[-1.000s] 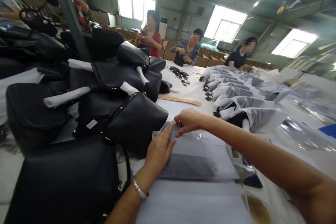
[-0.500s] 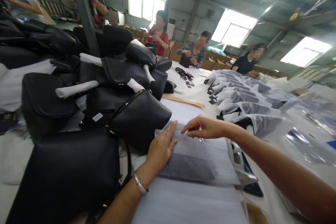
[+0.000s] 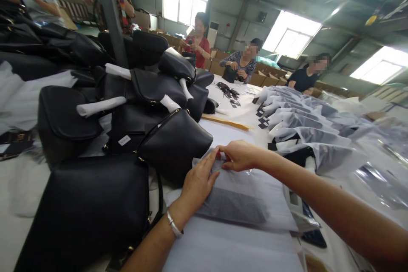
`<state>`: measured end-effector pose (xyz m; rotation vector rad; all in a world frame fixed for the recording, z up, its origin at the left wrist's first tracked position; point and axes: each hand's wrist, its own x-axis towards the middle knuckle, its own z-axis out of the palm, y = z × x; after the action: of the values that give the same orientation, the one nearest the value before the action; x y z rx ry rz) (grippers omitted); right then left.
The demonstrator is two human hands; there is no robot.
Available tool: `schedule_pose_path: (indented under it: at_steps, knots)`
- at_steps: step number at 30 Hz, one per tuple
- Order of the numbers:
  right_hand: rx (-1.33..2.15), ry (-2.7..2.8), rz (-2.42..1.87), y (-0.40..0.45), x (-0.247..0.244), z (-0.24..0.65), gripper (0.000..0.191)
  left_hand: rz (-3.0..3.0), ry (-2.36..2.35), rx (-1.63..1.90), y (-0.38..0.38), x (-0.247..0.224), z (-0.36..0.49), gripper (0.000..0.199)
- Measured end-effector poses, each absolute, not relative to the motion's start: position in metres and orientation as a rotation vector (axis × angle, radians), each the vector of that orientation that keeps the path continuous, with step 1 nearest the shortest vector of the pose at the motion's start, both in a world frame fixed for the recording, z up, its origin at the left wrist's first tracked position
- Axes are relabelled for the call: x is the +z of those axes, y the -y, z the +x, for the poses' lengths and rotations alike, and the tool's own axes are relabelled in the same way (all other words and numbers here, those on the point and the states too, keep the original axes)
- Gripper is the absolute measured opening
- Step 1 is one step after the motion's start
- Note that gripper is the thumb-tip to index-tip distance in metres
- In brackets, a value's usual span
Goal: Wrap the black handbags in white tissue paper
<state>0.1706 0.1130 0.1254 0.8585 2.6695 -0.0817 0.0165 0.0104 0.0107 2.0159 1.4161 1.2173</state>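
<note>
A flat translucent wrapper (image 3: pixel 245 182) with a dark grey patch showing through it lies in front of me on white sheets (image 3: pixel 229 246). My left hand (image 3: pixel 200 180) rests on its left part, fingers stretched out flat. My right hand (image 3: pixel 237 155) is bent in from the right, its index fingertip touching my left fingertips at the wrapper's upper edge. Its fingers are curled together; a small red and whitish spot shows between them, too small to name. A black handbag (image 3: pixel 175 144) lies just left of the wrapper.
Black handbags (image 3: pixel 86 204) are heaped on the left, some handles wrapped in white. Several bags in translucent covers (image 3: pixel 306 114) line the right, with black tags (image 3: pixel 263 123). Dark tags (image 3: pixel 228 91) lie on the table's far part. A post (image 3: pixel 110 12) rises at left. Co-workers (image 3: pixel 244 61) stand beyond.
My right hand has moved left and closed in on my left fingertips, its fingers curling together. My left hand stays flat on the wrapper. The whole view has shifted slightly.
</note>
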Motion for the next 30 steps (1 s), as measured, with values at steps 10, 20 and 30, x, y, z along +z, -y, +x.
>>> schedule_pose_path:
  at_steps: [10,20,30]
  knots:
    - [0.081,-2.519,1.07,-0.136,0.129,0.179,0.072,1.989,-1.415,1.204,-0.01,0.011,0.017,0.07]
    - [-0.067,-2.904,1.714,-0.057,0.105,0.26,0.03,2.092,-1.483,1.088,-0.008,0.02,0.016,0.044]
    - [-0.087,-2.935,1.496,0.05,0.028,0.279,0.089,2.739,-1.4,0.789,-0.043,0.025,0.073,0.056]
